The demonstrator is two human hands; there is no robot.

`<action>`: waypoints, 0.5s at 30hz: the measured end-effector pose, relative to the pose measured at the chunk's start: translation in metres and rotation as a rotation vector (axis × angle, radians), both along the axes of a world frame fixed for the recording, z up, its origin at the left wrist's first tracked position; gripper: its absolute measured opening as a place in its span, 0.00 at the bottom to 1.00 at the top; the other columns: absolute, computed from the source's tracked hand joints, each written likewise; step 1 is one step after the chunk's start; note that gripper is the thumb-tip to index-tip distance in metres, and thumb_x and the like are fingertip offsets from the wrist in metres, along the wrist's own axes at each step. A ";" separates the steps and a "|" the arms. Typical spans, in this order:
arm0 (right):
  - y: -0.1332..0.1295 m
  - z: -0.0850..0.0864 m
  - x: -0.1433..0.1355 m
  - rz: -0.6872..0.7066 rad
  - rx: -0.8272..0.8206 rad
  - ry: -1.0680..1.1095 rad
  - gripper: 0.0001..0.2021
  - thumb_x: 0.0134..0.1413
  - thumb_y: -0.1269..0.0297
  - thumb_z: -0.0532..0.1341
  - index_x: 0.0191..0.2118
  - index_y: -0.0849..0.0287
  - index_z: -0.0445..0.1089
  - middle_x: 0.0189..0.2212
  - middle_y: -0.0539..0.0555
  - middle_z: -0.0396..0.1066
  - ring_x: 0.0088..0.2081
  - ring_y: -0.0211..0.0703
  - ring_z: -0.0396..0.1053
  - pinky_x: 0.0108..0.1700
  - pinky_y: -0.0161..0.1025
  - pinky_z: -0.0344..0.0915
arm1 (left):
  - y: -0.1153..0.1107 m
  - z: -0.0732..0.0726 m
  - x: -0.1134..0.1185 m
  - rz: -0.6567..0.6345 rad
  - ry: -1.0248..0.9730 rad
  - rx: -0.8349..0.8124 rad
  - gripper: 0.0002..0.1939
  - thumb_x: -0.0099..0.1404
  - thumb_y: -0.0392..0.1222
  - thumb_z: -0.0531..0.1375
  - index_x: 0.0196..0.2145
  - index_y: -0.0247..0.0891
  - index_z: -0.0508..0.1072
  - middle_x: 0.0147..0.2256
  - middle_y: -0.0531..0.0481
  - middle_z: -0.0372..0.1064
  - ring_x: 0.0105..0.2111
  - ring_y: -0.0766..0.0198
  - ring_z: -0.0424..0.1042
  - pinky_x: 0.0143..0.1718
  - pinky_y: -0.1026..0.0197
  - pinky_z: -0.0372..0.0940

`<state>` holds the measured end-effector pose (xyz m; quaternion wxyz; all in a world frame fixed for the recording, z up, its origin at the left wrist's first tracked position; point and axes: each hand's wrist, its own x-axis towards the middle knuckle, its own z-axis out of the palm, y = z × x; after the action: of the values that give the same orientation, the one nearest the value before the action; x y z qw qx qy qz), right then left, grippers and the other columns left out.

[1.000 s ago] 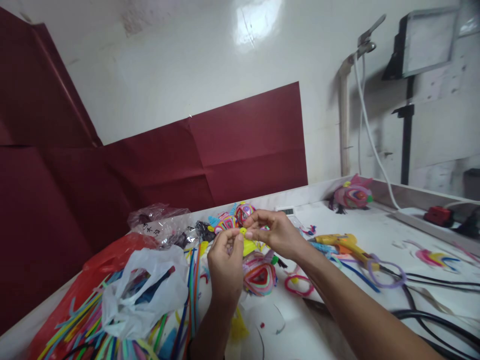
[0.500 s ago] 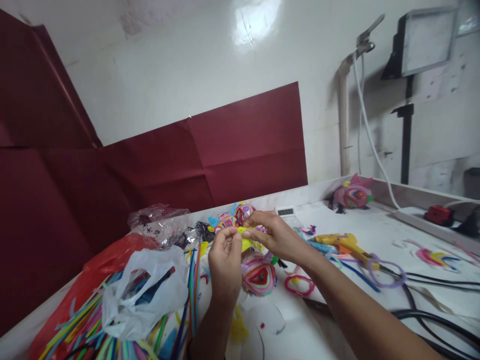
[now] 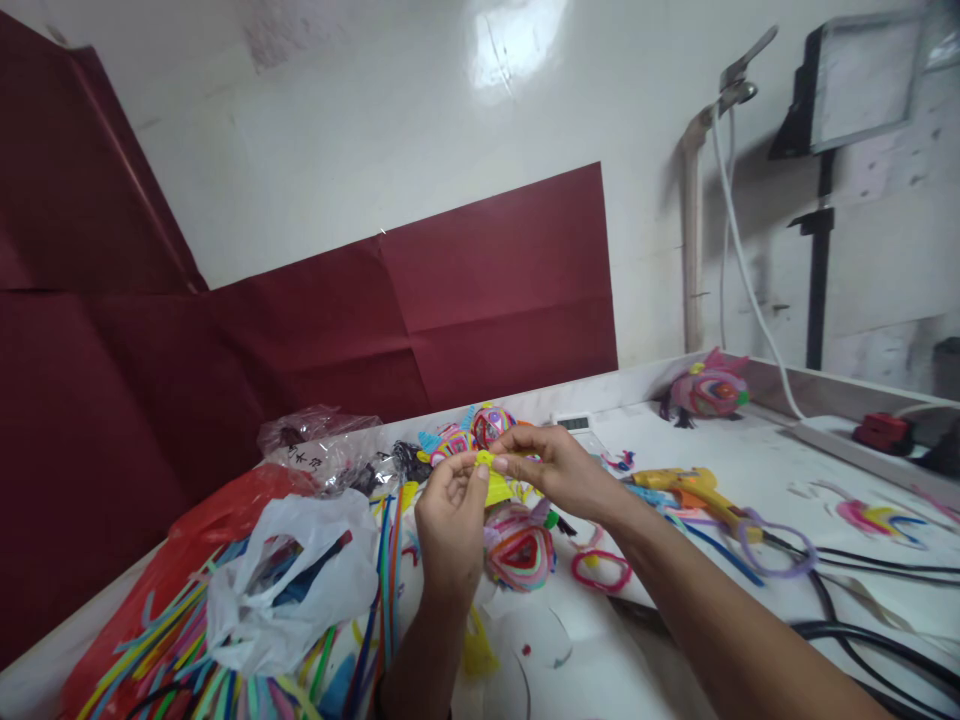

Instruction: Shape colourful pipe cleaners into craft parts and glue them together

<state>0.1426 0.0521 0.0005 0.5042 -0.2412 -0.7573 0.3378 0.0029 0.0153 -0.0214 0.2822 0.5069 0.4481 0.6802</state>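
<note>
A small yellow craft piece [image 3: 485, 459] is pinched between the fingertips of both hands above the table. My left hand [image 3: 452, 505] grips it from the left, fingers curled. From the right, my right hand [image 3: 551, 470] holds its other side with thumb and index finger. More yellow material [image 3: 498, 489] shows just below the fingertips; whether it joins the pinched piece I cannot tell. Under the hands lies a round pink and red craft piece [image 3: 520, 548] with coloured rings. Behind them are a striped round piece [image 3: 491, 425] and a blue-edged one [image 3: 452, 441].
At left, a white plastic bag [image 3: 292, 580] lies over colourful strips on a red bag [image 3: 225, 500]. A yellow glue gun [image 3: 694, 490], cables and a purple ring [image 3: 776, 545] lie at right. A pink craft piece [image 3: 709, 388] sits in the back corner, near a power strip [image 3: 832, 435].
The fingers have shifted slightly around the yellow piece, and its top now looks like a small round curl. The whole view has moved a little.
</note>
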 end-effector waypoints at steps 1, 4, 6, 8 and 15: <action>0.000 0.000 0.000 0.003 -0.013 0.007 0.11 0.52 0.58 0.61 0.30 0.61 0.71 0.28 0.52 0.71 0.32 0.40 0.67 0.35 0.37 0.62 | 0.000 0.000 0.000 0.003 0.001 -0.005 0.12 0.54 0.44 0.62 0.35 0.35 0.72 0.31 0.47 0.74 0.34 0.59 0.75 0.38 0.59 0.69; -0.002 0.002 0.001 0.031 -0.060 0.009 0.13 0.51 0.55 0.61 0.30 0.61 0.71 0.27 0.52 0.70 0.30 0.39 0.66 0.33 0.36 0.62 | -0.001 0.002 0.001 0.020 0.012 -0.010 0.12 0.52 0.43 0.64 0.33 0.35 0.72 0.29 0.48 0.74 0.33 0.60 0.75 0.36 0.60 0.69; -0.003 0.003 0.002 0.038 -0.087 0.008 0.13 0.51 0.55 0.61 0.29 0.62 0.71 0.26 0.52 0.70 0.30 0.39 0.66 0.33 0.36 0.62 | -0.001 0.002 0.002 0.035 0.024 -0.005 0.11 0.52 0.43 0.64 0.32 0.35 0.72 0.28 0.49 0.74 0.31 0.60 0.75 0.35 0.61 0.69; -0.004 0.005 0.002 0.021 -0.099 -0.002 0.12 0.51 0.56 0.60 0.28 0.62 0.71 0.25 0.51 0.69 0.29 0.39 0.65 0.32 0.36 0.62 | -0.001 0.001 0.002 0.049 0.038 0.006 0.10 0.51 0.42 0.64 0.32 0.35 0.73 0.27 0.49 0.73 0.30 0.62 0.74 0.33 0.63 0.69; -0.007 0.007 0.002 -0.037 -0.103 -0.052 0.15 0.50 0.53 0.60 0.27 0.62 0.70 0.24 0.51 0.67 0.28 0.39 0.64 0.31 0.35 0.60 | 0.000 0.000 0.003 0.047 0.057 0.030 0.09 0.52 0.42 0.64 0.31 0.35 0.73 0.26 0.51 0.73 0.29 0.63 0.74 0.32 0.64 0.68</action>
<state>0.1447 0.0453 0.0073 0.4773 -0.2897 -0.7471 0.3607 0.0056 0.0149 -0.0217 0.2456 0.5194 0.4576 0.6786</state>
